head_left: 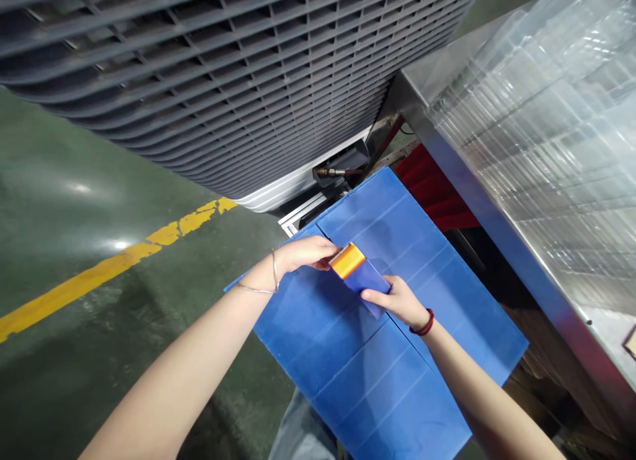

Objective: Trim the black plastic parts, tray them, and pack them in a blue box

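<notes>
Right hand (401, 302) — some fingers hidden behind the blue-and-orange tool (354, 269); grey slatted unit (258, 82), clear stack (551, 109) — both cut off.

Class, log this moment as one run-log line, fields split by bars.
right hand: grips blue-and-orange box | left hand: at box's orange end | beneath: blue panel

I've got open air over the blue surface (457, 314) to the right of the right hand (397, 301), room enough to pass. Between it and the left hand (311, 251), the orange-and-blue pack (355, 271) blocks the middle. Ahead, the slatted grey housing (258, 82) walls me off, a metal fitting (328, 172) near its base. Right, the metal bench (415, 99) bars me. Left, there's free room above the green floor (223, 374).
</notes>
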`<move>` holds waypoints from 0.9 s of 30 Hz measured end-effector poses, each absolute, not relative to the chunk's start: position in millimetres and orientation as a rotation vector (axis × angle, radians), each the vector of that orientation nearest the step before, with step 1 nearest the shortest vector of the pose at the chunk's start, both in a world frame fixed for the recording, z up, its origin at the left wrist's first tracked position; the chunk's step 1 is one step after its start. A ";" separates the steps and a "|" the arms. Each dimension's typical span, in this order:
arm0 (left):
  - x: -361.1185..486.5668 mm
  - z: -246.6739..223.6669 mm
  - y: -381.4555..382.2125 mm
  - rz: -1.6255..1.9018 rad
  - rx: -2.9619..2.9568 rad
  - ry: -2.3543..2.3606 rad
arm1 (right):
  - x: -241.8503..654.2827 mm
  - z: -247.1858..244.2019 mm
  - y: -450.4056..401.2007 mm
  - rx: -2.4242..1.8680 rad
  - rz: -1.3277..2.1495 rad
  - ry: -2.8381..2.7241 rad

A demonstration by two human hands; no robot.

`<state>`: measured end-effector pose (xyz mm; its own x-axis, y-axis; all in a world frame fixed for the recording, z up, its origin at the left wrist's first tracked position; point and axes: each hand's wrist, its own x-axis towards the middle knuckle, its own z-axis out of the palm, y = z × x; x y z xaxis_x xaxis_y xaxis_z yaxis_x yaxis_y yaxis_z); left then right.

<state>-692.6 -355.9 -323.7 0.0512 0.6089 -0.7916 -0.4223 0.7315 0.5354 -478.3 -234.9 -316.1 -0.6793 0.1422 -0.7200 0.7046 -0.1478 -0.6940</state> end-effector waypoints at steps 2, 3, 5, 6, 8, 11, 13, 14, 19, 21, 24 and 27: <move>-693.6 -323.7 -356.7 0.747 0.211 1.324 | -477.0 -317.1 -235.3 0.938 -1.879 1.722; -694.0 -324.0 -357.3 0.731 0.222 1.341 | -476.3 -317.7 -235.5 0.932 -1.880 1.724; -694.5 -325.1 -358.2 0.715 0.242 1.371 | -474.8 -318.8 -235.9 0.923 -1.881 1.730; -694.6 -325.6 -358.4 0.715 0.251 1.387 | -474.2 -319.2 -235.9 0.919 -1.882 1.735; -694.8 -326.4 -358.1 0.731 0.265 1.405 | -473.5 -320.0 -235.7 0.908 -1.881 1.747; -695.0 -326.6 -356.7 0.773 0.259 1.380 | -473.2 -320.9 -235.0 0.888 -1.874 1.775; -694.9 -326.3 -355.6 0.782 0.243 1.359 | -472.8 -321.6 -235.0 0.873 -1.866 1.800; -694.7 -326.0 -355.1 0.779 0.238 1.356 | -472.4 -322.1 -235.4 0.864 -1.861 1.817; -691.9 -321.7 -356.1 0.746 0.272 1.367 | -463.7 -325.2 -240.9 0.778 -1.847 1.957; -689.6 -316.4 -360.2 0.745 0.318 1.357 | -456.9 -327.1 -244.5 0.705 -1.843 2.053; -684.5 -304.5 -372.3 0.740 0.388 1.330 | -445.1 -332.7 -250.4 0.548 -1.837 2.220; -677.3 -290.0 -388.0 0.700 0.489 1.324 | -433.6 -343.2 -255.2 0.349 -1.831 2.390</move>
<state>-677.3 -388.0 -290.0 0.0920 0.7063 -0.7019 -0.1816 0.7050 0.6856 -433.6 -255.2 -343.2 -0.9674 0.1141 -0.2259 0.2478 0.2461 -0.9370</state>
